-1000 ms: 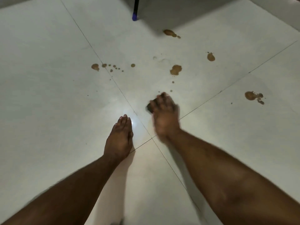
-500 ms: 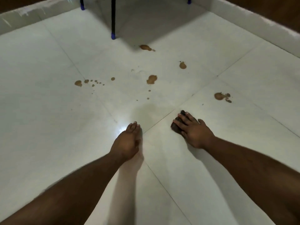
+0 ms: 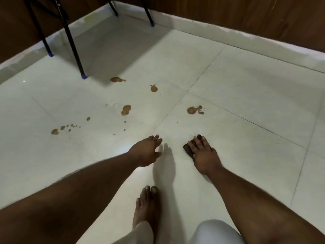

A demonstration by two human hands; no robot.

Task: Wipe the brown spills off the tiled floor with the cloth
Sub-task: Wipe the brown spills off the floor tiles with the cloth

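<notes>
At the bottom centre of the frame our bare foot [image 3: 146, 205] stands on the floor [image 3: 246, 120]. Above it, our right hand [image 3: 204, 155] presses the dark cloth [image 3: 188, 148] flat, fingers [image 3: 193, 144] spread; our left hand [image 3: 146, 152] hovers, fingers relaxed. Brown spills [image 3: 125, 110] dot the tiles farther up, toward the chair legs [image 3: 70, 37] at upper left.

Glossy, smooth pale floor tiles [image 3: 246, 81] catch a light glare — the cloth [image 3: 188, 149] looks dark and matt; wall panelling [image 3: 246, 13] is brown wood.
</notes>
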